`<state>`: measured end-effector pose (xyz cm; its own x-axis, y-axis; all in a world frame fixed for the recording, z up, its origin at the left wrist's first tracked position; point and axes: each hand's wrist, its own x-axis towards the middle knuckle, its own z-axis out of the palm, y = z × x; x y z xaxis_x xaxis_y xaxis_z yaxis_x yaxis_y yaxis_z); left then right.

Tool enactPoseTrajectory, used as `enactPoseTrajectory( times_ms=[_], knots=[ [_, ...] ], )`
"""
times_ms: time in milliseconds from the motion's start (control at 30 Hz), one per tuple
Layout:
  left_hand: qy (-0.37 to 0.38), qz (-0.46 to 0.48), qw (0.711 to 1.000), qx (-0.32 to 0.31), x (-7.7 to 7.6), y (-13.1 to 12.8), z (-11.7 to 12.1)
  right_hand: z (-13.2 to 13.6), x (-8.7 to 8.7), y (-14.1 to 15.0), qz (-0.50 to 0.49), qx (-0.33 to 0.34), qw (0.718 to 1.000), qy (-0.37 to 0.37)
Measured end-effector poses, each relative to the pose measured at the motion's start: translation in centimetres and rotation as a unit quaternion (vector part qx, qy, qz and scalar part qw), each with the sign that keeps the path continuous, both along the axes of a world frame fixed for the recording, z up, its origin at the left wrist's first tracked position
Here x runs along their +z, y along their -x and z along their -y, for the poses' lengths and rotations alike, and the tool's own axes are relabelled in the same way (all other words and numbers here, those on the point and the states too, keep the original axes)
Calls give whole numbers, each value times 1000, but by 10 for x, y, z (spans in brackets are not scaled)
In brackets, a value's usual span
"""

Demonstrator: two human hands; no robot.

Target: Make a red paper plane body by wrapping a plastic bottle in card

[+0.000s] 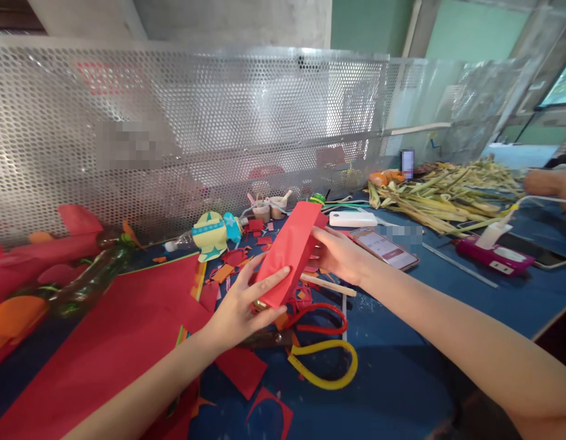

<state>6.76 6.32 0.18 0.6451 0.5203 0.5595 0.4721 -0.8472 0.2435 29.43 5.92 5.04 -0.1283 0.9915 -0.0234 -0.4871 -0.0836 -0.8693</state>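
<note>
Red paper wrapped into a long tube (290,253) sits tilted between your two hands above the middle of the blue table (448,318). Your left hand (239,305) grips its near, lower end, fingers spread flat along the side and thumb underneath. Your right hand (338,253) clasps the far, upper part, fingers closed around the paper. Just below the tube lie red-handled scissors (317,318) and yellow-handled scissors (326,366), among red paper scraps. A large red sheet (109,342) covers the table's near left corner. A phone (386,247) rests just beyond your right wrist, and dried leaves (448,189) pile up toward the far right edge.
</note>
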Motion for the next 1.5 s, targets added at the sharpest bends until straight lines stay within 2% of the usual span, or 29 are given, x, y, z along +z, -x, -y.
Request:
enactPoseTrajectory(
  times_ms=[100, 233, 400, 533, 700, 833, 967, 1100, 1200, 1333, 1500],
  knots=[
    [21, 8, 999, 26, 2, -1, -1, -2, 2, -5, -9, 28, 1000, 7],
    [29, 38, 999, 19, 1, -3, -1, -1, 5, -8, -16, 81, 997, -9],
    [45, 40, 998, 16, 0, -2, 0, 2, 2, -2, 35, 35, 998, -37],
    [51, 53, 997, 11, 0, -2, 2, 1, -2, -1, 44, 36, 997, -44],
    [-3, 110, 994, 10, 2, -3, 3, -1, -3, -2, 43, 32, 998, -39],
    [-33, 101, 994, 8, 5, -2, 4, -2, -4, 2, 15, 0, 1000, -18],
    [17, 135, 991, -17, 4, -2, 4, -4, -3, 1, 11, -15, 1000, 13],
    [84, 175, 981, 5, -3, -2, 1, -9, -6, -4, 6, 1, 1000, 4],
    [96, 180, 979, 25, -6, -3, 2, -12, -9, -5, 4, -4, 1000, 5],
    [122, 213, 969, 22, -8, -6, 6, -13, -13, -4, 9, -13, 1000, 9],
    [121, 232, 965, 17, -10, -8, 9, -12, -13, -5, 20, -2, 1000, -16]
  ],
)
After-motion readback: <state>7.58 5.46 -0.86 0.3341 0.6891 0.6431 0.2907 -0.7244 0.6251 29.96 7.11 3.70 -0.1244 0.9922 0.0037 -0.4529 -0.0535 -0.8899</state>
